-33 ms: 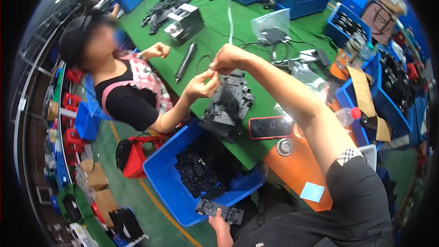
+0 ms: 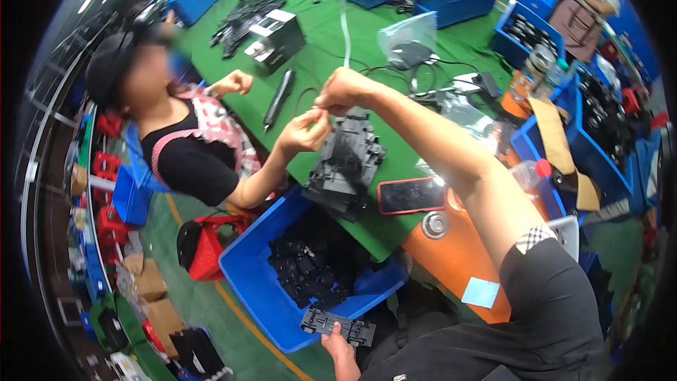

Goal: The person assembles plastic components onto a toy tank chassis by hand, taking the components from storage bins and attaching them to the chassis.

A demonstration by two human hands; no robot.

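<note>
My left hand [image 2: 338, 344] grips a black plastic chassis plate [image 2: 338, 327] by its edge, thumb on top, at the front edge of the blue bin. My right hand [image 2: 343, 90] reaches across the green table with its fingers pinched together. Its fingertips meet those of a co-worker's hand [image 2: 303, 134]; whatever lies between them is too small to make out. Just below the two hands, a stack of similar black plastic chassis parts [image 2: 345, 162] lies at the table's edge.
A blue bin [image 2: 243, 289] full of black parts stands below the table edge. Right of the stack lie a red-edged phone [image 2: 411, 196] and a round metal disc [image 2: 435, 224]. A pen-shaped electric screwdriver [image 2: 280, 99] and a black box-like device [image 2: 276, 39] sit beyond the hands.
The whole view has shifted slightly. Both my hands keep their pose, the right one still at the co-worker's fingertips, the left still on the chassis plate.
</note>
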